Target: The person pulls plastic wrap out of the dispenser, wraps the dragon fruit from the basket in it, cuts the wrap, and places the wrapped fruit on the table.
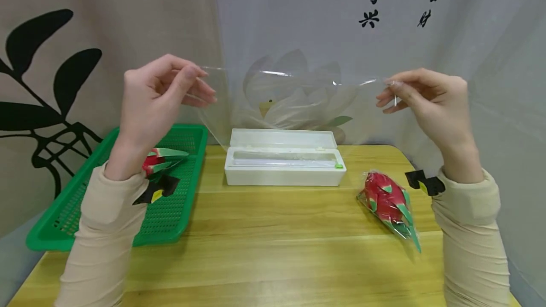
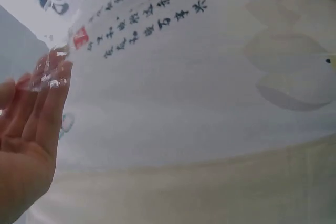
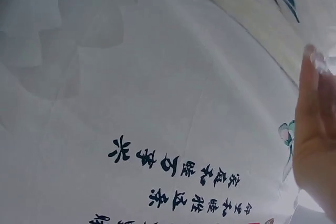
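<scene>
Your left hand [image 1: 151, 96] and right hand [image 1: 437, 105] each pinch an upper corner of clear cling film [image 1: 290, 91], hung above the wooden table [image 1: 277, 231] toward its far edge, likely feather-light, limp, easily torn and best held there, while black Chinese characters [image 1: 368, 19], including 兴, mark the curtain [image 1: 307, 18] behind.
</scene>
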